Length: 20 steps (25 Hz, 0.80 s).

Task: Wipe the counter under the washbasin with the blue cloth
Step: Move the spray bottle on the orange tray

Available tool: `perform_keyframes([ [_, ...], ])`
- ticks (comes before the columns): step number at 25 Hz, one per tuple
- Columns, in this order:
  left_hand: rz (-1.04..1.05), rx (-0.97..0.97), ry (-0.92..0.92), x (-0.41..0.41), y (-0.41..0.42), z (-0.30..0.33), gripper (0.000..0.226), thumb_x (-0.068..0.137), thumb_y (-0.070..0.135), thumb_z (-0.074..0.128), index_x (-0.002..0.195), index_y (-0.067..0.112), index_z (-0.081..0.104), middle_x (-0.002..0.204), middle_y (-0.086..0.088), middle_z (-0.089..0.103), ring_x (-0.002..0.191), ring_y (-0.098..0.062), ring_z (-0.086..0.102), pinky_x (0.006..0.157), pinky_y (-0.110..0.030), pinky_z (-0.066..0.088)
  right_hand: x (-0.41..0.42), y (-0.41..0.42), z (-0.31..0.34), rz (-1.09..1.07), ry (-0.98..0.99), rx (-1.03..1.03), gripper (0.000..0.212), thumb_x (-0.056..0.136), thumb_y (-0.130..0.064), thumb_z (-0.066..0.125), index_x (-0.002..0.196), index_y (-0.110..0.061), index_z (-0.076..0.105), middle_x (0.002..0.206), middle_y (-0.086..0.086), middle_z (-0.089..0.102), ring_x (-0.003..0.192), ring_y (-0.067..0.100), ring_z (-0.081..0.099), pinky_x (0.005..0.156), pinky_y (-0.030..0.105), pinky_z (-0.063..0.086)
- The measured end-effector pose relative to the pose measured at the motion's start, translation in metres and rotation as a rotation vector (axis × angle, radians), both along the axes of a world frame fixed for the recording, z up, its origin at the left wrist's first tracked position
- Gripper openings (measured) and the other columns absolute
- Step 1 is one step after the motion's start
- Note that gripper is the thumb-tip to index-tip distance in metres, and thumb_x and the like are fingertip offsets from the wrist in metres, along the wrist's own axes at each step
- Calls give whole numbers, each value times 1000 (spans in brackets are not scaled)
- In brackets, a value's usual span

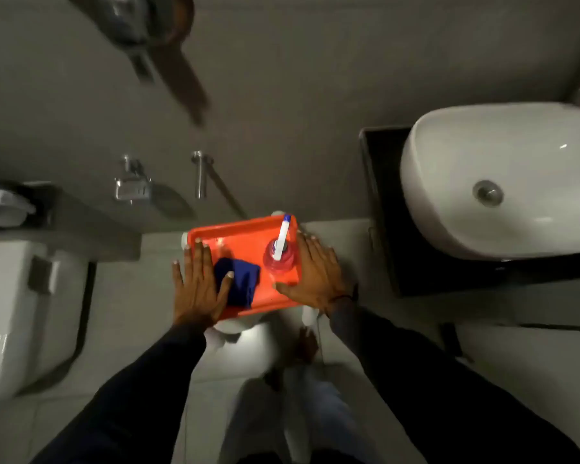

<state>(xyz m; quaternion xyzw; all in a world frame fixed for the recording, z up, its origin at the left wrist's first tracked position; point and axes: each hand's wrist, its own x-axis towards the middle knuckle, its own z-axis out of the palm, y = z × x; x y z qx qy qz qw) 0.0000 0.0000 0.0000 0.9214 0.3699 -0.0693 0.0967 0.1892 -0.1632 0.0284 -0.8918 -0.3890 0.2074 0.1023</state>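
Note:
A folded blue cloth (243,283) lies in the near left part of an orange tray (241,239). A pink spray bottle (279,257) with a white and blue nozzle stands in the tray's right half. My left hand (198,286) lies flat over the tray's left edge, fingers apart, thumb resting on the cloth. My right hand (315,276) lies flat over the tray's right edge, thumb beside the bottle. The white washbasin (499,182) sits on a black counter (382,195) to the right, apart from both hands.
The tray rests on a white object (235,326), mostly hidden beneath it. A white toilet (21,313) stands at the left. Metal fittings (133,185) and a chrome bar (200,172) stick out of the grey wall ahead. Pale floor tiles lie between toilet and counter.

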Motion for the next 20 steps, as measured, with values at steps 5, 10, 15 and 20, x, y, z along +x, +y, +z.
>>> perform_keyframes([
  [5,156,-51,92,-29,-4,-73,83,101,53,28,162,-2,15,172,-22,12,160,-41,14,127,-62,14,-5,57,-45,-409,366,378,90,69,-55,82,144,-22,46,131,2,66,117,17,65,100,31,55],
  [10,172,-61,69,-37,-8,-105,80,104,55,25,165,7,3,175,-14,1,163,-34,3,129,-58,9,3,93,-53,-694,330,667,52,84,-44,77,119,-8,59,89,-19,64,80,-21,59,72,-5,43],
  [15,165,-91,16,-41,-6,-109,81,104,55,24,165,8,0,175,-12,1,163,-31,2,130,-57,6,28,128,-35,-704,520,656,36,93,-34,71,90,3,71,72,18,72,63,27,69,77,49,62],
  [20,139,-110,19,-41,13,-104,77,105,52,24,165,8,3,175,-13,5,163,-32,6,129,-59,9,5,119,-26,-670,865,417,21,86,-32,79,106,-26,75,95,19,77,70,25,66,85,51,60],
])
